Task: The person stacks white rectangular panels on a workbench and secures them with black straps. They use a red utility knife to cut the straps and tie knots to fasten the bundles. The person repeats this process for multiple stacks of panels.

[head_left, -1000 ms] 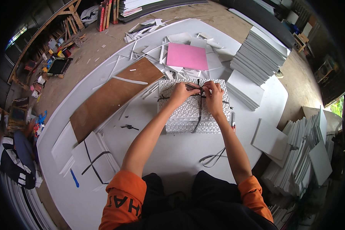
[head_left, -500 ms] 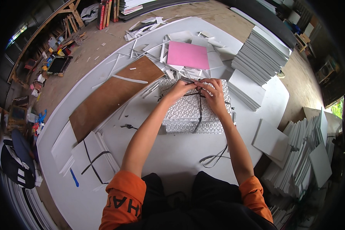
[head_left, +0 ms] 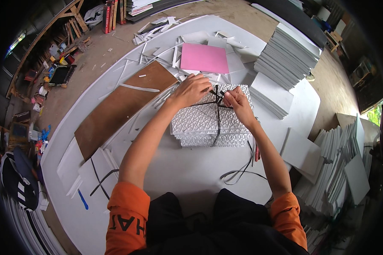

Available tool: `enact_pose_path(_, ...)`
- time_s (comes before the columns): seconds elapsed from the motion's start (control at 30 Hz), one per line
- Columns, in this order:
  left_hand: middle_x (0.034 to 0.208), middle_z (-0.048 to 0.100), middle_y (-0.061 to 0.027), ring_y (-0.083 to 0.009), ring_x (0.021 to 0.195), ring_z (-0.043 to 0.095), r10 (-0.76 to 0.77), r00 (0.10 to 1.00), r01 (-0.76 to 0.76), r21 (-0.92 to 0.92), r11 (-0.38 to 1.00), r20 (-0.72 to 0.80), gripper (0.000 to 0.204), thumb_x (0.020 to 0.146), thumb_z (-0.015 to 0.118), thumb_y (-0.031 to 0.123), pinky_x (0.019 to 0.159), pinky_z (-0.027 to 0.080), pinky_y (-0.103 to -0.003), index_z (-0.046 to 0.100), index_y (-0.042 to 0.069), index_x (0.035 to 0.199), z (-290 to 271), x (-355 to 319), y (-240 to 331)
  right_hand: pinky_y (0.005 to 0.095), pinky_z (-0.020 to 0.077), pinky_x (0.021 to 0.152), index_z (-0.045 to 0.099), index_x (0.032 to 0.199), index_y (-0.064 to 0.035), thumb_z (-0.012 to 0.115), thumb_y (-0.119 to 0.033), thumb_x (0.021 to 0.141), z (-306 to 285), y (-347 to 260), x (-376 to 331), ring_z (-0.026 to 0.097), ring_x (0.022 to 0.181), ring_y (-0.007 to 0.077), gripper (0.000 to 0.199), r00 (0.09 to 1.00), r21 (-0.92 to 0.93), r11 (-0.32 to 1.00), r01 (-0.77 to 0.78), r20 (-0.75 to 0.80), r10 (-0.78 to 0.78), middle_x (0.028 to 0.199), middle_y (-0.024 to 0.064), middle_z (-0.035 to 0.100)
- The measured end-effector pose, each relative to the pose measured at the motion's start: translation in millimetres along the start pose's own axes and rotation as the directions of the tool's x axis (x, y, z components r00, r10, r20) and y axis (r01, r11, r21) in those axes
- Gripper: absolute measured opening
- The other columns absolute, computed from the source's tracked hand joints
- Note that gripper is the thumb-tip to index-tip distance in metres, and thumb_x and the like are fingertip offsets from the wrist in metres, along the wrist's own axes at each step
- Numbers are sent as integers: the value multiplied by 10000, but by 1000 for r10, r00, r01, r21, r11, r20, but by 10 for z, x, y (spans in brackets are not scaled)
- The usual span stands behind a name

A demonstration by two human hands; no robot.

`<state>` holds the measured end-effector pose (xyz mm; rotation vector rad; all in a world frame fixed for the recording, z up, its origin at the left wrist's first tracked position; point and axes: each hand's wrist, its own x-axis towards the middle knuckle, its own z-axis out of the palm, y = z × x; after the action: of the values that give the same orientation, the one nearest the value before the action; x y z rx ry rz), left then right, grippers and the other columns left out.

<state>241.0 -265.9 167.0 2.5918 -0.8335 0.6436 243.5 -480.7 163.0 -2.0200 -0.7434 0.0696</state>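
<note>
A stack of white textured panels (head_left: pixel 195 122) lies on the table in front of me. Black strap (head_left: pixel 218 123) runs across it both ways and crosses near its far side. My left hand (head_left: pixel 192 90) is closed on one end of the strap, left of the crossing. On the other side, my right hand (head_left: pixel 237 102) pinches another end between thumb and fingers. A loop of strap stands up between the two hands. A loose tail of black strap (head_left: pixel 232 174) curls on the table near my right forearm.
Beyond the stack lie a pink square sheet (head_left: pixel 204 58) and white offcuts. A brown board (head_left: pixel 123 110) is at left, near a strapped white bundle (head_left: pixel 98 170) and a blue knife (head_left: pixel 83 199). Tall panel stacks (head_left: pixel 285 57) stand at right.
My hands have drawn apart from close together over the crossing, the left moving left. The strap ends between them are pulled out and the crossing now shows.
</note>
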Motion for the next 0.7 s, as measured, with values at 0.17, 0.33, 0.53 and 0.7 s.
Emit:
enact_pose_path(0.17, 847, 547, -43, -203, 859, 495, -65, 993, 73, -75, 994, 101, 187, 823, 527, 221, 780, 346, -330, 595, 47, 825, 90, -439, -342, 341, 232, 827, 505, 646, -77, 428, -268, 887, -42, 173, -299, 370, 755, 156, 318, 996, -223, 975, 1, 90, 19, 665, 7, 442)
enact_pose_path(0.33, 860, 548, -46, -160, 845, 501, -307, 950, 290, -516, 806, 56, 203, 861, 492, 224, 760, 358, -275, 588, 45, 862, 103, -370, -252, 321, 313, 827, 476, 614, -48, 412, -245, 901, -68, 143, -258, 411, 783, 140, 354, 999, 56, 998, 17, 50, -20, 635, 26, 449)
enact_pose_path(0.53, 615, 474, -24, -110, 606, 436, -235, 890, 350, -916, -193, 390, 375, 947, 278, 319, 717, 402, -273, 288, 117, 631, 146, 15, 43, 315, 404, 767, 436, 642, -57, 376, -275, 926, -122, 50, -5, 441, 650, 141, 363, 954, 648, 739, -183, 300, -27, 625, 34, 450)
enact_pose_path(0.7, 567, 318, 7, -109, 572, 368, -127, 852, 522, -808, 272, 508, 326, 916, 413, 245, 570, 346, -275, 395, 56, 651, 145, 54, 32, 264, 383, 673, 492, 690, 3, 387, -308, 925, -170, 7, 135, 426, 618, 116, 404, 888, 461, 797, -389, 419, 191, 610, 12, 449)
